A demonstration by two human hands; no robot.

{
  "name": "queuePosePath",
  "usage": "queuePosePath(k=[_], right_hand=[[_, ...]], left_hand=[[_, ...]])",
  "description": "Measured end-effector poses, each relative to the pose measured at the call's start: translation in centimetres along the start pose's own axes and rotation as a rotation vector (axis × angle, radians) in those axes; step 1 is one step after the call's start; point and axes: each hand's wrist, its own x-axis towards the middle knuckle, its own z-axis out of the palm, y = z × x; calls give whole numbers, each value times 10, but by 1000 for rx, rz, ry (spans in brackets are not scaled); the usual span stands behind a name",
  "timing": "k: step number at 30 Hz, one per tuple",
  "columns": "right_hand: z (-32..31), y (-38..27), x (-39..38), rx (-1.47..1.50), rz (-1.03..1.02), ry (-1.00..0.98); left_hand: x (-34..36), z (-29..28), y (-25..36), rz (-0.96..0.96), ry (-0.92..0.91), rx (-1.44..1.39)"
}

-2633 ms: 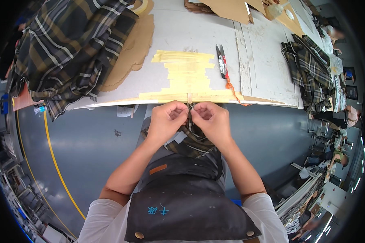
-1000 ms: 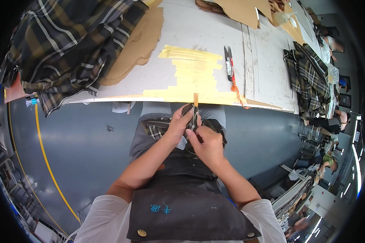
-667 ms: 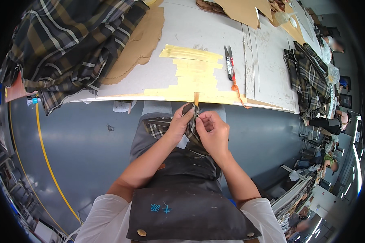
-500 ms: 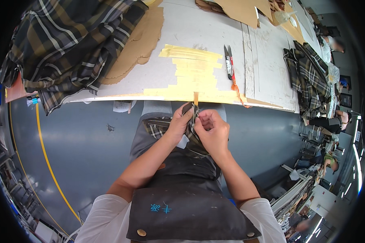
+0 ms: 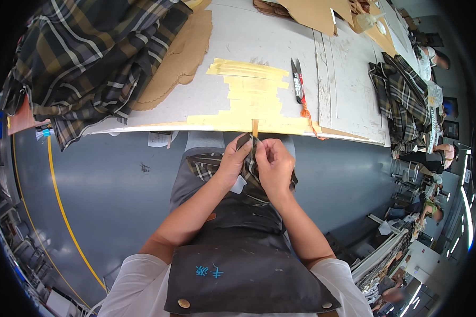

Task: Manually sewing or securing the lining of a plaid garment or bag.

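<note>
Hold the plaid cloth (image 5: 252, 182) taut in your left hand's (image 5: 231, 162) thumb-and-finger pinch — your right hand's (image 5: 276, 162) fingertips bunch close beside it, but I can't tell what they grip.

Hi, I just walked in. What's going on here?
A person in a dark apron is working plaid cloth by hand at the table edge. The left hand grips its upper end, and the right hand has its fingertips pinched together there; exactly what they pinch is too small to tell. The rest hangs over the lap. Snips lie beside the yellow tape, with more plaid fabric heaped at the left.
</note>
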Motion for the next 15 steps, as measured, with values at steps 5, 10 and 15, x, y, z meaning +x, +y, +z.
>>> queuePosePath(k=[5,10,15], right_hand=[[1,1,-4,222,40,20],[3,1,-1,131,-22,-10],[6,2,7,78,-6,6]], left_hand=[[0,-5,-2,-27,-52,-20],[0,-4,-2,-24,-47,-22],[0,-1,-2,-3,-9,7]])
